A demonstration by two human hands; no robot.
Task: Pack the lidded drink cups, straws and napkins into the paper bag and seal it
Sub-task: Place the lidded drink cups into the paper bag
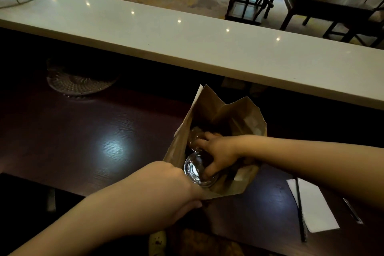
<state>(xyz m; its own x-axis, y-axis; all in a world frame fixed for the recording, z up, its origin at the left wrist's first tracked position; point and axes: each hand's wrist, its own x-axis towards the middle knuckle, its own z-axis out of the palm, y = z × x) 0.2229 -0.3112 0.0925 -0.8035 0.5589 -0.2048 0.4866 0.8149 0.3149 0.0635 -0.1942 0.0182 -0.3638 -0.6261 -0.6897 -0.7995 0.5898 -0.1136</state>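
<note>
Fingers [212,167] curl over the lidded cup [195,172], right hand [218,151] inside the paper bag [239,118]; left hand [172,185] pinches its near edge. I'd lower it straight, upright, beside the other cup [194,137].

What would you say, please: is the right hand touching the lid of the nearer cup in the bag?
Touching. The head view shows the right hand curled over the clear lid inside the bag.

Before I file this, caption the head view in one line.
Right hand grips a lidded cup inside the paper bag, left hand holds it; napkin and straw lie beside.
</note>
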